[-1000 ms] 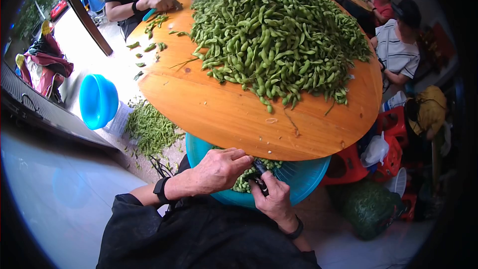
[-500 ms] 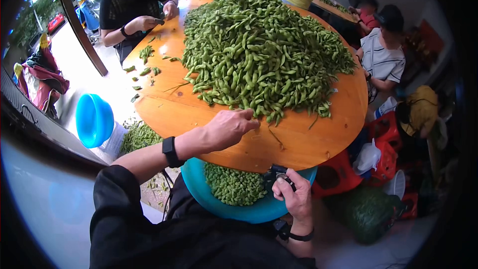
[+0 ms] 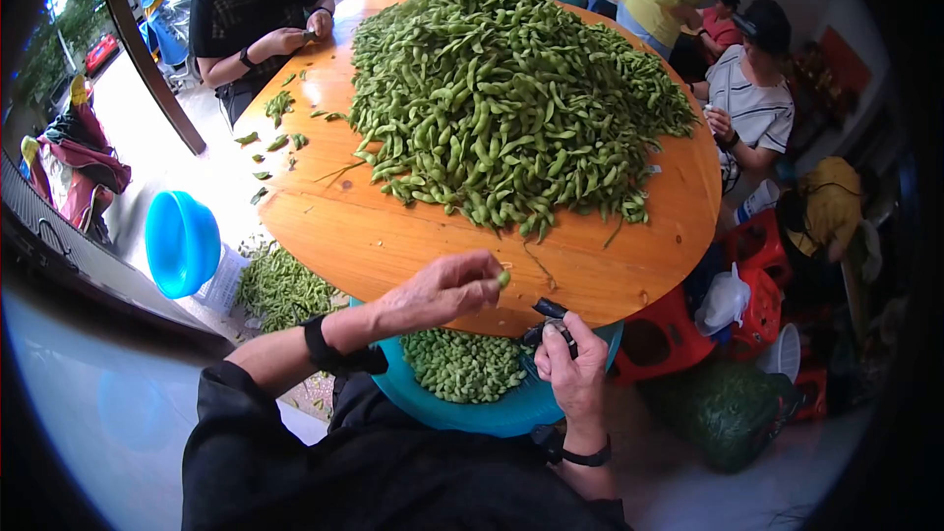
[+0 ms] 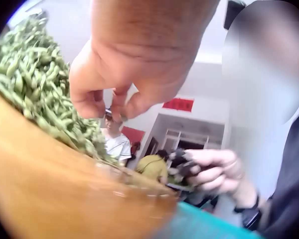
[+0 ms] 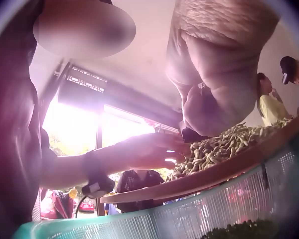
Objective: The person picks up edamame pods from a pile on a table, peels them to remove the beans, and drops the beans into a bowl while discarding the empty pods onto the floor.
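My left hand (image 3: 433,293) is over the near edge of the wooden table, pinching a green soybean pod (image 3: 504,278) in its fingertips. My right hand (image 3: 578,369), just to its right, grips a black two-handled hand tool (image 3: 549,309), whose working end points up and left. Its exact kind cannot be told. Both hands are apart. Below them, a teal basin (image 3: 492,425) holds many trimmed green pods (image 3: 462,366). In the left wrist view the tool (image 4: 182,163) shows between the right thumb and fingers.
A large heap of soybean pods (image 3: 511,108) covers much of the wooden table (image 3: 393,251). A person in black (image 3: 261,25) works across it at the left. On the floor are a blue basin (image 3: 182,244), loose pods (image 3: 280,285), red stools (image 3: 664,339) and a green sack (image 3: 723,418).
My left hand went from beside the tool to the heap's near edge, then came back toward the tool with a pod. The right hand moved right, still holding the tool. The head view tilted up.
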Demonstrator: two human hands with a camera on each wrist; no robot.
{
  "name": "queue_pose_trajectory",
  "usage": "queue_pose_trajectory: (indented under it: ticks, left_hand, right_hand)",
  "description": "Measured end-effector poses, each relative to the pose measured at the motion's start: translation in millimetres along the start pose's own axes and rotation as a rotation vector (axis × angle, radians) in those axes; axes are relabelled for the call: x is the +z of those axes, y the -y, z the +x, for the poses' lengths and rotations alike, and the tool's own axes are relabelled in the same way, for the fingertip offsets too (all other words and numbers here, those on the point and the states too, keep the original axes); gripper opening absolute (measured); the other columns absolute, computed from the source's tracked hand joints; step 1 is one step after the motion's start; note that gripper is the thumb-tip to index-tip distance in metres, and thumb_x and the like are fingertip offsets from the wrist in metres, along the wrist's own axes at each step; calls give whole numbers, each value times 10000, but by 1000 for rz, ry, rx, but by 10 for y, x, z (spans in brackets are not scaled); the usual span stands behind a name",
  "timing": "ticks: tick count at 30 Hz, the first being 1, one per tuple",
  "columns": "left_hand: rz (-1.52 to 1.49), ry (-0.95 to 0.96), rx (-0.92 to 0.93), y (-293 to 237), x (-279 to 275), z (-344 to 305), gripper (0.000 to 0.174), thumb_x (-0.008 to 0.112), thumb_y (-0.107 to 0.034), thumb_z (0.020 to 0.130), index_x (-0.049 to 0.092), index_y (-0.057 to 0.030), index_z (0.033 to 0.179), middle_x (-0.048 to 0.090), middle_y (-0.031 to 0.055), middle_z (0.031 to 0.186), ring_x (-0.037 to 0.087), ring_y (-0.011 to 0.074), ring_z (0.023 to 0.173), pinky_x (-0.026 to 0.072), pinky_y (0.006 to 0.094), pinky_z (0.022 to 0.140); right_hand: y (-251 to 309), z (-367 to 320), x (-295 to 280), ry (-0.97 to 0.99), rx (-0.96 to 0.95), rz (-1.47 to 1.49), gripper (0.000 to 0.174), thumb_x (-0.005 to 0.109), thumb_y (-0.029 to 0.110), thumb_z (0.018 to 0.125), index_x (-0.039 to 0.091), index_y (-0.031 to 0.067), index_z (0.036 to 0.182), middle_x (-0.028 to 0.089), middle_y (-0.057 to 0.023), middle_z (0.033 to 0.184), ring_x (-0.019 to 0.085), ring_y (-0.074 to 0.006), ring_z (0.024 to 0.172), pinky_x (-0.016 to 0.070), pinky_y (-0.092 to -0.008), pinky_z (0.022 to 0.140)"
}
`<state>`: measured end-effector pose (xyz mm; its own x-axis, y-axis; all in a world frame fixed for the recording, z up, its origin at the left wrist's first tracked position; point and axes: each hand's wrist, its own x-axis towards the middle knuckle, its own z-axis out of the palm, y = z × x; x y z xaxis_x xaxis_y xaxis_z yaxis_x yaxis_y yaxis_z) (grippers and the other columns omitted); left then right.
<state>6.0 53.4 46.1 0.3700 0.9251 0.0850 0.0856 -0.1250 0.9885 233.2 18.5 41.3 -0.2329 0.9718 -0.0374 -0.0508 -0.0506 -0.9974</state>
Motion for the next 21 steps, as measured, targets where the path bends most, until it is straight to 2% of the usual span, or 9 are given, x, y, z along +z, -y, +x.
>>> queue_pose_trajectory:
  ticks: [1,3,9,11,13,15,17,19,21]
  left_hand:
    - [-411,116,-200,8,66,-112,108,553,-159,1004,550,-54,1027,512,-20,820,491,85,684,404,254,580]
    - [-462,150,-225,35,212,-285,181,524,-224,1041,555,-49,1079,489,-45,757,443,56,677,387,225,603]
    - [-488,-32,-200,279,384,-442,175,571,-207,1019,590,-37,981,539,-34,782,473,43,693,402,212,607]
    - [-234,-207,-92,306,477,-456,135,603,-158,999,589,-24,991,561,-23,819,503,35,751,440,217,652]
    - [-159,-216,-95,311,491,-473,109,621,-116,982,587,-12,990,575,-18,856,511,31,799,459,222,683]
    - [11,-254,48,355,518,-473,108,619,-110,982,587,-7,984,581,-13,855,509,31,797,458,229,664]
    - [116,-283,108,251,525,-459,90,617,-93,979,588,-9,976,583,-8,852,520,41,792,459,233,661]
    - [222,-310,168,258,539,-463,72,616,-76,976,589,-10,969,586,-2,848,532,51,787,461,236,657]
    - [-298,-206,-100,375,562,-486,50,615,-67,971,597,-26,949,583,9,814,537,91,696,435,244,594]
  right_hand:
    - [9,-4,61,-8,-26,-35,265,542,70,978,598,-44,1211,465,28,657,409,-30,518,322,-201,446]
    - [-23,-16,146,20,-28,-72,259,560,49,956,625,-50,1186,504,34,648,457,-29,535,376,-213,474]
    - [-85,-72,230,96,23,-8,227,563,36,953,627,-60,1149,497,33,644,442,-26,544,369,-207,479]
    - [-80,-82,217,124,68,142,82,551,27,962,608,-31,962,492,24,633,425,-29,515,321,-198,442]
    - [-74,-86,217,116,63,112,79,552,23,961,608,-32,964,488,25,631,424,-29,514,317,-197,441]
    - [-94,-94,209,106,57,85,76,553,19,959,609,-32,967,484,26,630,422,-28,514,313,-195,441]
    - [-133,-99,174,124,54,68,132,579,21,954,605,-72,1044,484,25,733,436,-25,560,356,-209,473]
    - [-133,-93,156,126,26,15,126,574,16,955,609,-71,1038,482,24,742,440,-26,561,355,-210,473]
    - [-120,-96,122,124,-1,-39,121,568,11,956,613,-71,1033,481,23,750,443,-27,563,354,-210,472]
